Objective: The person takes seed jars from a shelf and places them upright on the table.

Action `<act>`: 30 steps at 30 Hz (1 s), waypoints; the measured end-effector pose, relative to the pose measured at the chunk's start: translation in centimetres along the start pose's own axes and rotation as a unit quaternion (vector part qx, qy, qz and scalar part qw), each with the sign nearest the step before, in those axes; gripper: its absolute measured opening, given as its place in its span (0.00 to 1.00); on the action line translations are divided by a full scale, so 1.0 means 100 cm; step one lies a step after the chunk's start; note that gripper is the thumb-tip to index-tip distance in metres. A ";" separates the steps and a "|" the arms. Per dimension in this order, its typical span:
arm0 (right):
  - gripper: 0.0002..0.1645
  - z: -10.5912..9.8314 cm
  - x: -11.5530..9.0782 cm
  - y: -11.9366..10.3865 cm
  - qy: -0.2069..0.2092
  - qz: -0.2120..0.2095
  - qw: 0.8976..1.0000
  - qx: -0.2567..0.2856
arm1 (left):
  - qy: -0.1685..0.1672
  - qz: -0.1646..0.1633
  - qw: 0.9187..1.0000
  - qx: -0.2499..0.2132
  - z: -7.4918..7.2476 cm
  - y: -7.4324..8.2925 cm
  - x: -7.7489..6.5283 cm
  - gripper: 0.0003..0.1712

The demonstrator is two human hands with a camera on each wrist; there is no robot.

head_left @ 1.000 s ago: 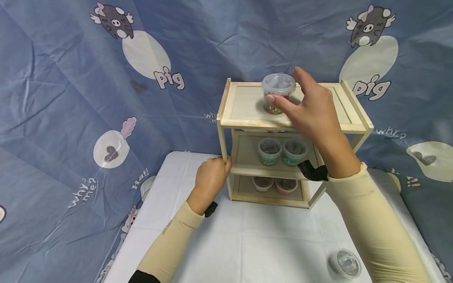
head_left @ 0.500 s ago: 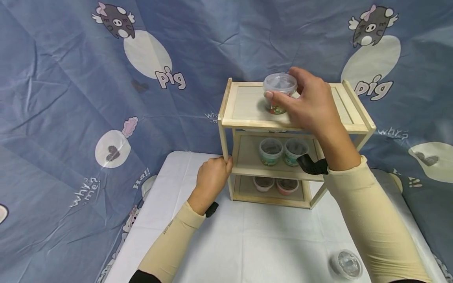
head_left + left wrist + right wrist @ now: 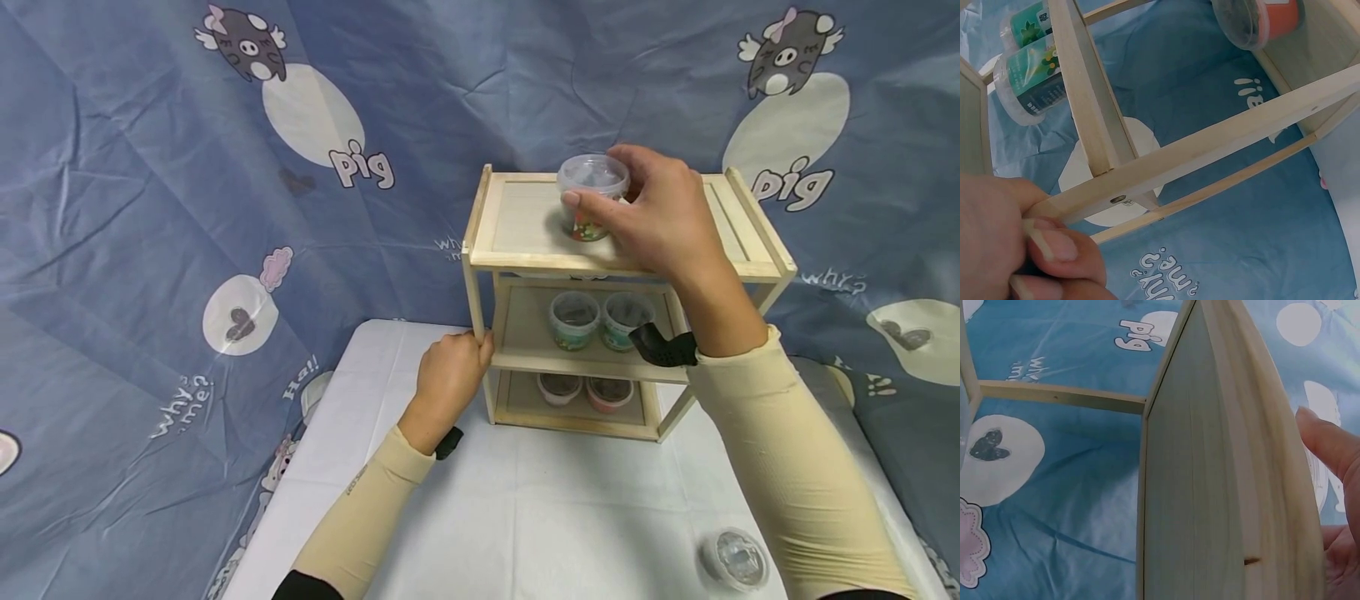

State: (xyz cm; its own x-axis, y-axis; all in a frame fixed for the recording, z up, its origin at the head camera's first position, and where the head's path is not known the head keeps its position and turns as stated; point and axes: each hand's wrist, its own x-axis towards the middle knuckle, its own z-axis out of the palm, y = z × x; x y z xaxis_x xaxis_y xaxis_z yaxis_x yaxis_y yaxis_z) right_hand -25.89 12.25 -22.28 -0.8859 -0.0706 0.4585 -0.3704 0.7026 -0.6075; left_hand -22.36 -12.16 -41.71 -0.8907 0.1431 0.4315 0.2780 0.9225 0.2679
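A small clear plastic tub (image 3: 592, 173) with a lid and a red-and-green label stands on the top board of a pale wooden three-tier rack (image 3: 517, 229). My right hand (image 3: 663, 212) holds this tub from its right side, thumb at the front and fingers behind. In the right wrist view the top board (image 3: 1191, 487) covers most of the tub. My left hand (image 3: 450, 371) grips the rack's front left post, and the left wrist view shows its curled fingers (image 3: 1063, 250) by that post.
Two green-labelled tubs (image 3: 573, 321) stand on the middle shelf. On the bottom shelf sit a whitish tub (image 3: 558, 389) and a reddish one (image 3: 609, 395). Another clear tub (image 3: 735, 560) lies on the white tablecloth (image 3: 600, 517) near my right forearm. A blue patterned curtain (image 3: 420, 100) hangs close behind.
My right thumb and fingers have closed in on the tub on the top board, from loosely around it to holding it. The left hand keeps its place on the post.
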 end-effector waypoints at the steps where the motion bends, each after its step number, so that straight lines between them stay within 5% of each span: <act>1: 0.43 0.000 0.000 0.000 0.000 0.000 1.000 0.000 | 0.002 0.000 1.000 0.001 0.000 0.000 0.000 0.32; 10: 0.41 -0.001 0.002 0.000 0.000 0.001 1.000 -0.005 | 0.014 0.009 1.000 0.005 0.001 -0.001 0.001 0.31; 30: 0.36 -0.020 -0.011 -0.008 0.017 -0.004 0.995 0.098 | -0.005 0.002 1.000 0.005 0.000 0.000 0.001 0.33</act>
State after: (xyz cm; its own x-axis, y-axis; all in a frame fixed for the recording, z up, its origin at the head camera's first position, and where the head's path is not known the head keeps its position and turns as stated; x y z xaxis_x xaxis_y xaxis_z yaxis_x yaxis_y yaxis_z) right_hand -24.09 13.22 -21.02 -0.8738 -0.0498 0.4838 -0.4281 0.5508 -0.7165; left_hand -22.42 -12.10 -41.69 -0.8930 0.1500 0.4243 0.2776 0.9257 0.2570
